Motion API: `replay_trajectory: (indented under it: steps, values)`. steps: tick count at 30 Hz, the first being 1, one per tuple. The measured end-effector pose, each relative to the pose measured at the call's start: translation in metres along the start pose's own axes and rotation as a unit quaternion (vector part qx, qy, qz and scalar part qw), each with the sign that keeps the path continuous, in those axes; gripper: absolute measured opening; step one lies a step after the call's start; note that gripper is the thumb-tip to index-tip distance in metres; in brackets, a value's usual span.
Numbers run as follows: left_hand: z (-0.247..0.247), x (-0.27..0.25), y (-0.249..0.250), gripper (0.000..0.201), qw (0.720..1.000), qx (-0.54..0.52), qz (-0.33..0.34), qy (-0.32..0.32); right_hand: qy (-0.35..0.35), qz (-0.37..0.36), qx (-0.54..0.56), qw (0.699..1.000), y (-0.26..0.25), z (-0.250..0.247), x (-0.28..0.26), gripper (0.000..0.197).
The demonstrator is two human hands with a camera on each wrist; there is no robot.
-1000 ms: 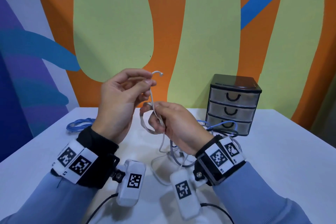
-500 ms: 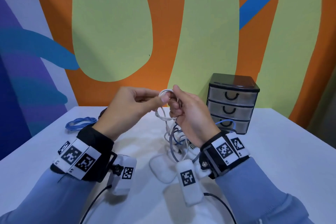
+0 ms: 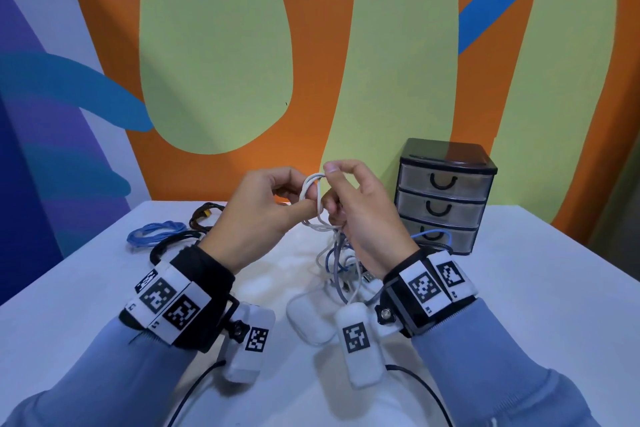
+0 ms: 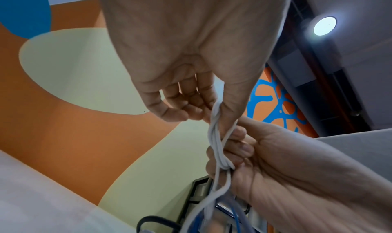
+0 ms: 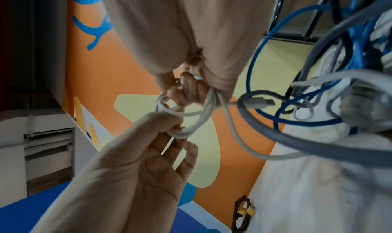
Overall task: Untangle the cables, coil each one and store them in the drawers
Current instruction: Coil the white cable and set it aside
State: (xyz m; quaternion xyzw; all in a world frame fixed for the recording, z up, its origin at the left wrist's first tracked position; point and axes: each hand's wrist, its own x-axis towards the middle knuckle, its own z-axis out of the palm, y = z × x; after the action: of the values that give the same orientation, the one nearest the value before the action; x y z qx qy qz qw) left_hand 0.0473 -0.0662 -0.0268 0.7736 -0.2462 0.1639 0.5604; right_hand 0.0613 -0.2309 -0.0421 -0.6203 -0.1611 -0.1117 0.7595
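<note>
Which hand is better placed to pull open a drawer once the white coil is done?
Right, probably. The right hand is the one nearer the drawer unit, which stands on its side of the table. The left hand is farther off and already grips the white cable, so it could keep the coil.

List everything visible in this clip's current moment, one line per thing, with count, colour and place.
white cable: one, white, looped, held up between both hands
tangled cables: several, blue, grey, white, hanging under the right hand
blue coil: one, blue, table far left
black cables: at least two, black, one with yellow plug, beside blue coil
drawer unit: one, black frame, three clear drawers, shut, table right
table: one, white
left hand: pinches the loop
right hand: pinches the loop
</note>
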Motion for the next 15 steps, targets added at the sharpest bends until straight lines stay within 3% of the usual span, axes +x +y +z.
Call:
replay_trajectory:
  steps: [3,7,10,13,15]
  values:
    - [-0.001,0.002,0.0,0.033,0.997,-0.044,0.042,0.05,-0.016,-0.026,-0.017,0.999,0.003,-0.001,0.0,0.024]
    - [0.002,-0.001,0.003,0.014,0.99,-0.078,0.088,0.071,-0.004,-0.012,0.023,1.0,0.002,0.001,-0.001,0.024]
    - [0.001,-0.001,0.006,0.011,0.982,-0.171,0.029,0.07,0.003,-0.005,0.042,0.999,-0.001,-0.003,0.002,0.022]
    - [-0.007,0.003,0.015,0.014,0.942,-0.318,-0.073,0.072,0.027,-0.004,-0.009,1.0,-0.003,-0.013,0.004,0.015]
    - [-0.013,0.004,0.017,0.022,0.921,-0.366,-0.106,0.08,0.037,-0.009,-0.042,0.998,-0.003,-0.018,0.005,0.014]
